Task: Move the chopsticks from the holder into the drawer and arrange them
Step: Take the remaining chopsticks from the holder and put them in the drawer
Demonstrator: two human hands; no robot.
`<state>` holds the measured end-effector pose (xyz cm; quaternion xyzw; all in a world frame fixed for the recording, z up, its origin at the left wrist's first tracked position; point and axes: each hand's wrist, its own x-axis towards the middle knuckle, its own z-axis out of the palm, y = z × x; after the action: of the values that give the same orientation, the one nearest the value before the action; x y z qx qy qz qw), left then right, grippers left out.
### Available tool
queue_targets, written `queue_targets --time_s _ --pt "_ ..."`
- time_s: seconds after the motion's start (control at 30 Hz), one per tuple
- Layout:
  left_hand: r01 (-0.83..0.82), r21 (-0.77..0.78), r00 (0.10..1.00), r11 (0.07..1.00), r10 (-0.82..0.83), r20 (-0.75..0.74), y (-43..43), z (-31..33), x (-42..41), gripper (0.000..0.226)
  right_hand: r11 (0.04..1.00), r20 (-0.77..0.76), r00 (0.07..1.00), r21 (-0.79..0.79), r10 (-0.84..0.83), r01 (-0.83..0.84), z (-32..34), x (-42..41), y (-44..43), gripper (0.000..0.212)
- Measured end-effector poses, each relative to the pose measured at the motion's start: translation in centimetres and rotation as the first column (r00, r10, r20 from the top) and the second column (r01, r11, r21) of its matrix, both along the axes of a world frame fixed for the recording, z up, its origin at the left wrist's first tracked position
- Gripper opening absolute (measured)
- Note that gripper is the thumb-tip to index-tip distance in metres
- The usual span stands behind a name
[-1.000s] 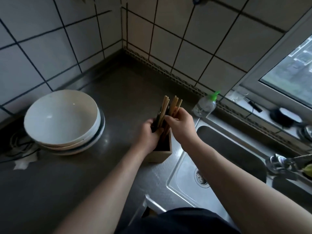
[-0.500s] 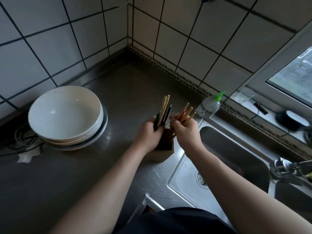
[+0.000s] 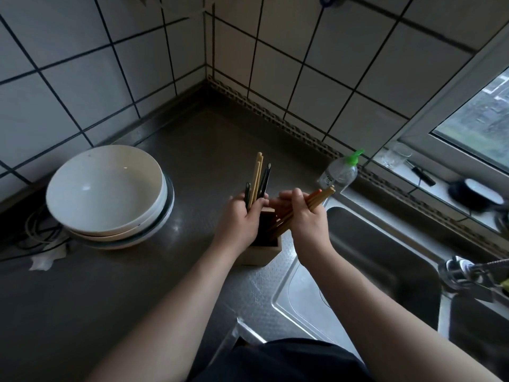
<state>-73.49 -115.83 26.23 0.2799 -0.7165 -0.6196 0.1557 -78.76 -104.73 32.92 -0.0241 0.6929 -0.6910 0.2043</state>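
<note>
- Steel countertop point(image 3: 115, 293) in a tiled corner filled the head view, with a sink point(image 3: 380, 238) set into its right side and a stack of white bowls point(image 3: 107, 188) at the left.
- The wooden holder point(image 3: 261, 256) stood on the counter just beside the sink's edge, between the two hands.
- The left hand point(image 3: 239, 219) had its fingers curled round a few pale and dark chopsticks point(image 3: 257, 175), held roughly upright over the holder's left side.
- The right hand point(image 3: 305, 216) gripped a bundle of brown chopsticks point(image 3: 322, 198) tilted to the right; their lower ends appeared to reach down into the holder.
- By my judgement the task was at its start: the sticks were gathered into two bunches, none had reached the drawer, and carrying and arranging all remained. No drawer could be made out with certainty.
- A clear bottle point(image 3: 341, 173) with a green cap bore a small dark label, its writing too small to read. No other brand or lettering showed.
</note>
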Motion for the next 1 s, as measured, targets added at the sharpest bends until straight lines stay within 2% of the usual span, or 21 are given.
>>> queue_targets --time_s 0.3,0.5,0.7,0.87,1.0 --pt "-0.001 0.033 0.975 0.999 0.009 -0.221 0.5 3.6 -0.3 0.02 0.979 -0.022 0.992 -0.169 -0.124 0.119 4.1 -0.3 1.9 0.032" --pt "0.022 0.007 0.952 1.0 -0.019 -0.305 0.7 6.4 -0.7 0.018 0.937 -0.014 0.982 -0.303 -0.186 0.173 6.7 -0.8 4.2 0.029" --pt "0.048 -0.074 0.899 0.996 -0.075 -0.432 2.3 10.9 -1.2 0.021 0.9 -0.177 0.957 -0.412 -0.231 0.141 9.5 -0.7 8.3 0.027" --pt "0.097 -0.143 0.85 0.985 -0.157 -0.502 5.2 13.6 -1.9 0.02 0.875 -0.312 0.893 -0.459 -0.323 0.155 11.4 0.2 12.4 0.026" --pt "0.16 -0.199 0.799 0.967 -0.245 -0.549 8.9 14.9 -1.9 0.019 0.842 -0.342 0.851 -0.505 -0.399 0.192 12.1 2.1 16.9 0.026"
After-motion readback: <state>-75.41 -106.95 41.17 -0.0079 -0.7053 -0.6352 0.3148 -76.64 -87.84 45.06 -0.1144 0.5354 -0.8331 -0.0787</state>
